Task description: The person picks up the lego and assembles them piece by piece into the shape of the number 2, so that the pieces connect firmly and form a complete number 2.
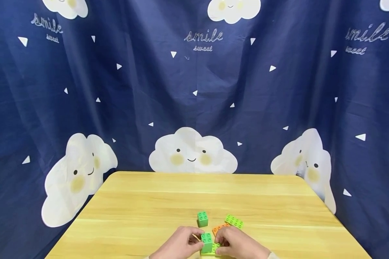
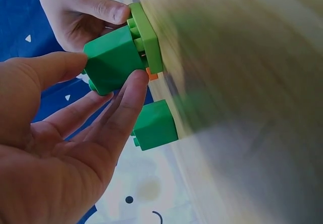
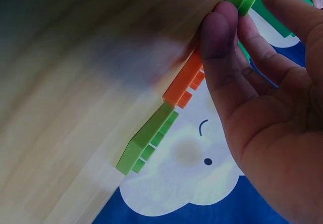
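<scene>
Near the table's front edge, my left hand (image 1: 181, 241) pinches a dark green building block (image 1: 207, 246) between thumb and fingers. In the left wrist view this block (image 2: 113, 60) stands at the stud side of a light green flat brick (image 2: 149, 38), over one end of it. My right hand (image 1: 239, 243) grips the other end of that light green brick (image 1: 215, 248); its thumb and fingers pinch it in the right wrist view. Studs show between the two hands. I cannot tell whether block and brick are fully joined.
A second dark green block (image 1: 202, 219) stands just beyond my left hand. An orange flat brick (image 1: 219, 228), partly hidden by my right hand, lies beside another light green brick (image 1: 234, 221). The wooden table (image 1: 142, 205) ends at a blue curtain (image 1: 194, 79) with cloud prints.
</scene>
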Available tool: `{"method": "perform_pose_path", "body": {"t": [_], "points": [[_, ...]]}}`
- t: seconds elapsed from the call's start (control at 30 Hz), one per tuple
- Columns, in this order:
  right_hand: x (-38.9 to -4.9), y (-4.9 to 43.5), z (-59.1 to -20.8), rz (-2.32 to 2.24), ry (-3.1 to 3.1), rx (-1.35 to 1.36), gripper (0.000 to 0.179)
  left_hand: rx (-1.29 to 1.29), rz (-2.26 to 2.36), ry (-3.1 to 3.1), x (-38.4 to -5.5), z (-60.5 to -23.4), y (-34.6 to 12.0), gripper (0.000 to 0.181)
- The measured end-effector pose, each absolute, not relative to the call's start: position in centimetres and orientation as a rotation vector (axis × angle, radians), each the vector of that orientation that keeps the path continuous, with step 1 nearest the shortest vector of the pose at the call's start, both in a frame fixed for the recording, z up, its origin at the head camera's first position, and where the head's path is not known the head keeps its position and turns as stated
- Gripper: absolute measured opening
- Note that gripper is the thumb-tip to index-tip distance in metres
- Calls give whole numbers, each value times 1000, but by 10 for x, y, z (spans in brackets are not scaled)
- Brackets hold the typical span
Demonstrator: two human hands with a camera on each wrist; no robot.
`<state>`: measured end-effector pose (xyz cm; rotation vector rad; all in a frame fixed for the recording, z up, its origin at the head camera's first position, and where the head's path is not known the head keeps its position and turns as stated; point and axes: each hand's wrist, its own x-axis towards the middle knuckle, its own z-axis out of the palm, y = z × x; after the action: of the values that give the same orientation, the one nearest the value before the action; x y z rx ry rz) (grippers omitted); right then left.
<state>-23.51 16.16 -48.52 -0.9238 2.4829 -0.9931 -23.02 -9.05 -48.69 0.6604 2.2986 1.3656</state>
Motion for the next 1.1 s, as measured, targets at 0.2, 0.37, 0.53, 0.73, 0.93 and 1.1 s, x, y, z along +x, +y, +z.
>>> {"method": "perform_pose_path", "body": {"t": [0.2,0.37,0.53,0.73,0.93,1.1], "points": [[-235,162,-484,-985,2489,-922,10,669,1348,2322,-226,-480,-89,29],[-235,163,-483,-971,2502,-912,10,703,1370,2337,-232,-492,-90,33],[-236,162,-484,-964,2507,-914,10,745,1360,2310,-247,-517,-95,34],[-236,161,-485,-957,2517,-901,9,723,1363,2290,-253,-525,-94,34],[-235,161,-482,-1010,2474,-877,9,705,1407,2293,-260,-544,-95,33],[-234,162,-478,-1133,2397,-865,13,689,1409,2277,-238,-507,-92,35]]}}
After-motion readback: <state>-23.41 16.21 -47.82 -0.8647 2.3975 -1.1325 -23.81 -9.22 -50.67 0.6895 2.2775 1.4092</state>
